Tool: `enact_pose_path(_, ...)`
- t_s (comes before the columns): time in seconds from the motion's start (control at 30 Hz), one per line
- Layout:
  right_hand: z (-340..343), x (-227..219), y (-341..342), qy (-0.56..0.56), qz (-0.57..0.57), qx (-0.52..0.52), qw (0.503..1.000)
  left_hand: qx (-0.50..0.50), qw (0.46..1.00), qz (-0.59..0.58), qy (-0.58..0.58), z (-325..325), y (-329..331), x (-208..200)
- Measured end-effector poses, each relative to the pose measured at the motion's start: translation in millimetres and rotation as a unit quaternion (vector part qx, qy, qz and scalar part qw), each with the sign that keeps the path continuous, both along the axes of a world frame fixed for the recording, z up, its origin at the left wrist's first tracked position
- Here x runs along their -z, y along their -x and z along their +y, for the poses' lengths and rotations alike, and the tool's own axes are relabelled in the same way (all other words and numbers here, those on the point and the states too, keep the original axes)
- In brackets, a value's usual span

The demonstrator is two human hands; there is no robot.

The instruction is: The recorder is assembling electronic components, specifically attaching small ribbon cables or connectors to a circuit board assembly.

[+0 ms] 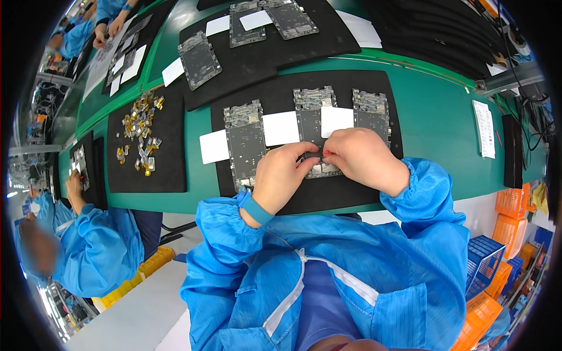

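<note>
Nearest: blue smock sleeves came up from the lower edge, a blue wristband on the left wrist. Left hand and right hand met over the middle circuit board on a black foam mat. Both hands' fingertips were pinched nearly closed at the board's lower end, touching it; whether they gripped a small part there, can't tell, too small. Board lay flat on the mat, btwn a left board and a right board, w/ white cards tucked beside each.

Further left: another black mat w/ a scatter of small gold-coloured parts. A co-worker in a blue smock sat at the left. Beyond, across the green bench, more boards and white cards on a far mat. Orange and blue crates stood at the right.
</note>
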State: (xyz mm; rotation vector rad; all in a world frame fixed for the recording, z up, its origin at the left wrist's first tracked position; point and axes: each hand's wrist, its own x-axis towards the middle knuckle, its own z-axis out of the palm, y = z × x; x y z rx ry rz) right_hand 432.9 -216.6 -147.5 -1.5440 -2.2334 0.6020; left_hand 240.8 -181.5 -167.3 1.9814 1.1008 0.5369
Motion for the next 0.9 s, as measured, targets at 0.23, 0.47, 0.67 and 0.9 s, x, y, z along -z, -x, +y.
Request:
enact_pose_path(0.23,0.3,-5.9,-7.6,0.034,0.012,-0.015,0.999,0.011,1.0,0.014,-0.021,2.0,0.5,-1.6)
enact_pose_path(0.47,-16.2,-9.7,-13.2,-0.041,0.015,0.008,0.999,0.039,0.972,0.075,-0.219,20.6,-12.7,-2.2)
enact_pose_path(0.67,-14.5,-8.9,-8.3,-0.051,-0.059,-0.026,0.997,0.049,0.949,0.084,-0.3,26.0,-14.7,15.4)
enact_pose_path(0.9,-11.4,-13.1,-10.5,-0.057,-0.052,-0.093,0.993,0.041,0.935,0.091,-0.34,23.8,-20.8,27.2)
